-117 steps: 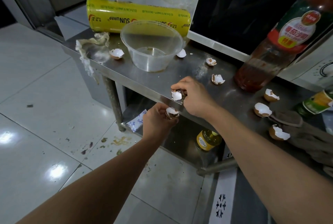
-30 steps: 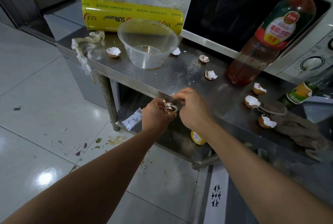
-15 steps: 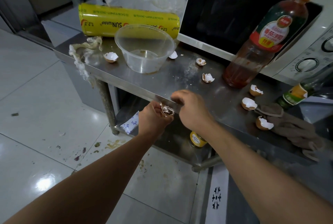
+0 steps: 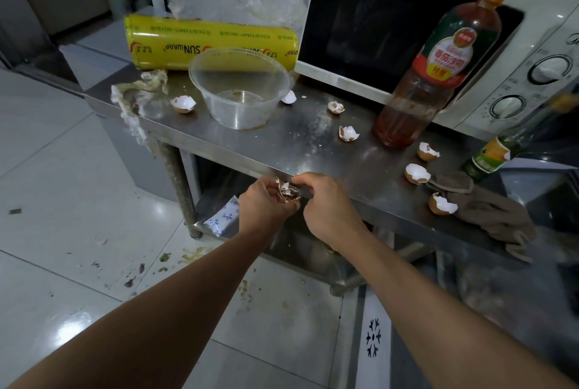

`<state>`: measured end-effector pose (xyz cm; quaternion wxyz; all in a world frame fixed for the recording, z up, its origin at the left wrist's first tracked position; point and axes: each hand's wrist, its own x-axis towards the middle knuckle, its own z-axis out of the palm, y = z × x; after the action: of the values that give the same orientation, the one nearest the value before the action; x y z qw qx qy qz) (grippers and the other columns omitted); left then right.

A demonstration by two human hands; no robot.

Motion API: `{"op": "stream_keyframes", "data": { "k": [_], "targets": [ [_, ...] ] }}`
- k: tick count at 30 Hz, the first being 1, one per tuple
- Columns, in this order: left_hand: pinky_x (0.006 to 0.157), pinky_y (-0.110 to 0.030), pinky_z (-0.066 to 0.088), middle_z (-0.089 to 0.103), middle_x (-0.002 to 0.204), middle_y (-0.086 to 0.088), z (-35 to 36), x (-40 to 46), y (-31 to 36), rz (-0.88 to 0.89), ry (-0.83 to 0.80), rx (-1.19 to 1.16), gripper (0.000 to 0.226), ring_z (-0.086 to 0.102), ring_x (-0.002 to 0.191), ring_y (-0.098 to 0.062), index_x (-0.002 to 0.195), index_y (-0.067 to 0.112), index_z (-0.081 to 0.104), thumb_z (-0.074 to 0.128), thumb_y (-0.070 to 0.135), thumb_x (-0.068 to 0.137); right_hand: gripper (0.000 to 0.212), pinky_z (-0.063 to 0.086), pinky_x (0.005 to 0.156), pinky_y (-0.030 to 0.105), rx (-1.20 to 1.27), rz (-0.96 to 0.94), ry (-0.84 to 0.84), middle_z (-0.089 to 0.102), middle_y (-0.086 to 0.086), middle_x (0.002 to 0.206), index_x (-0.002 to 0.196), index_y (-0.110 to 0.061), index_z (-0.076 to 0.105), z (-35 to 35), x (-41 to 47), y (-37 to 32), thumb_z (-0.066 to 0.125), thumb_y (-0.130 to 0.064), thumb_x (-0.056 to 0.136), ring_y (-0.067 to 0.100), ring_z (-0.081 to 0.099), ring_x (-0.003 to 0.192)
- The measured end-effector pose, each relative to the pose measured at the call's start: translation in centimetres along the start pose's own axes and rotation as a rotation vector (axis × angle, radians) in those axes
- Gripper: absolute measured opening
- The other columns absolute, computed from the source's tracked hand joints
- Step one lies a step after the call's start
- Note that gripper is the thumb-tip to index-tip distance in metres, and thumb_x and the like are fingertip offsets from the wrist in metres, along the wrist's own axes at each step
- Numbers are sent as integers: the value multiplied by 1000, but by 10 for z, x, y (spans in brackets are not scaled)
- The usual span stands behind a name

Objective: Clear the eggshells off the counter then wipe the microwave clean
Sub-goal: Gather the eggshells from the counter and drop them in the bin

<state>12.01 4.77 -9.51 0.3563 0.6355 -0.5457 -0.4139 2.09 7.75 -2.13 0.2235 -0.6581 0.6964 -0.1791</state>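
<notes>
At the front edge of the steel counter (image 4: 275, 144), my left hand (image 4: 264, 205) is cupped around a small heap of crushed eggshells (image 4: 286, 192). My right hand (image 4: 327, 205) is beside it, fingertips pinched against the same heap. Several broken eggshell halves lie loose on the counter, among them one at the left (image 4: 183, 103), one mid-counter (image 4: 348, 133) and one at the right (image 4: 416, 173). The white microwave (image 4: 532, 75) with its dark door stands at the back right.
A clear plastic bowl (image 4: 239, 91) and a yellow cling-wrap roll (image 4: 210, 44) sit at the back left. A tall red sauce bottle (image 4: 438, 75) stands before the microwave, a green bottle (image 4: 493, 155) to its right. A brown cloth (image 4: 488, 213) lies by the right-hand shells.
My right hand carried a shell from the counter to my left hand. The shells in the left palm are now crushed together, and both hands stay at the counter edge.
</notes>
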Motion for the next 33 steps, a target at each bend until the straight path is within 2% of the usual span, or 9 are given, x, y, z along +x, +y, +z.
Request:
{"op": "stream_keyframes", "data": {
  "k": [4, 8, 10, 14, 17, 20, 26, 30, 33],
  "targets": [
    [84, -36, 55, 72, 83, 6, -7, -6, 8, 2, -18, -17, 34, 68, 79, -9, 86, 23, 59, 84, 20, 63, 47, 46, 95, 26, 74, 49, 91, 60, 6, 119, 119, -13, 61, -4, 0, 2, 48, 12, 81, 19, 56, 109],
    [85, -36, 55, 72, 84, 5, -16, -14, 19, 3, -43, -54, 35, 69, 79, -9, 89, 22, 60, 83, 15, 63, 30, 45, 69, 9, 111, 55, 191, 63, 1, 101, 105, -13, 67, -8, 0, 0, 52, 5, 85, 11, 57, 85],
    [86, -36, 56, 72, 86, 4, -22, -17, 26, -4, -66, -85, 36, 68, 81, -8, 94, 18, 63, 83, 13, 64, 22, 40, 62, 14, 116, 66, 233, 60, -3, 87, 94, -17, 68, -14, -1, -3, 57, 1, 85, 10, 53, 75],
    [87, -34, 55, 70, 94, 3, -32, -23, 44, 4, -114, -102, 41, 67, 88, -8, 104, 15, 61, 81, 12, 68, 18, 47, 63, 28, 95, 108, 276, 56, -10, 66, 70, -24, 61, -34, -7, -6, 66, -11, 81, 15, 56, 72],
    [88, -32, 55, 70, 97, 1, -36, -26, 60, 18, -152, -107, 38, 66, 89, -8, 102, 16, 61, 79, 10, 70, 16, 44, 63, 26, 89, 157, 267, 61, -5, 79, 72, -26, 59, -51, -13, -4, 68, -16, 81, 13, 57, 75],
    [91, -35, 54, 70, 99, -1, -35, -28, 73, 14, -210, -132, 41, 67, 92, -12, 107, 12, 60, 78, 6, 70, 13, 41, 67, 22, 86, 236, 251, 61, -3, 95, 86, -26, 60, -66, -22, 6, 69, -17, 81, 12, 56, 84],
    [88, -31, 54, 71, 97, 0, -13, -25, 100, 67, -289, -124, 40, 68, 91, -12, 103, 14, 61, 79, 4, 69, 37, 45, 84, 29, 72, 425, 327, 57, 5, 118, 116, -17, 58, -98, -35, 51, 69, -18, 80, 20, 54, 107],
    [76, -20, 54, 72, 93, 3, 10, -22, 112, 72, -314, -143, 37, 68, 83, -4, 96, 19, 60, 79, 2, 69, 45, 44, 88, 31, 70, 552, 394, 56, 8, 120, 116, -13, 57, -113, -40, 85, 74, -23, 76, 26, 52, 113],
    [69, -13, 51, 71, 95, 2, 28, -21, 118, 77, -328, -139, 42, 68, 83, -3, 104, 12, 60, 79, 3, 68, 47, 46, 88, 32, 72, 592, 398, 60, 9, 119, 116, -13, 57, -115, -42, 109, 75, -24, 74, 28, 53, 113]
  ]
}}
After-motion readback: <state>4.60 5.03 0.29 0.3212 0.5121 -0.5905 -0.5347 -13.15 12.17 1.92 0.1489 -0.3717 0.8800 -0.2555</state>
